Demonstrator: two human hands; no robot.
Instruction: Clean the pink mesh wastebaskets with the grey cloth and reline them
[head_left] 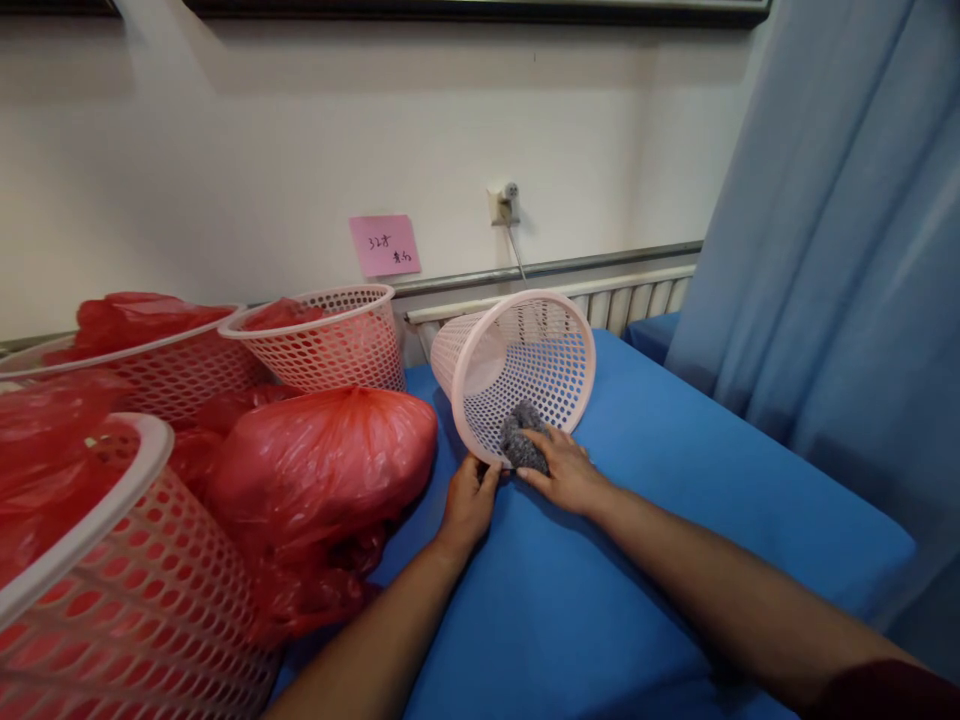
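A pale pink plastic basket with a perforated wall lies tipped on its side on the blue-covered table, its mouth facing me. My left hand grips the lower rim of this basket, thumb on the near edge. In my right hand is a crumpled grey cloth, pressed against the inside of the basket just past the rim. The fingers close over the cloth from the right and partly cover it. Inside, the rest of the basket shows nothing else.
Left of my hands a stuffed red plastic bag lies on the table. Beyond it stand pink baskets with red bags inside, one by the wall and one close at front left. A blue curtain hangs at right, a radiator behind.
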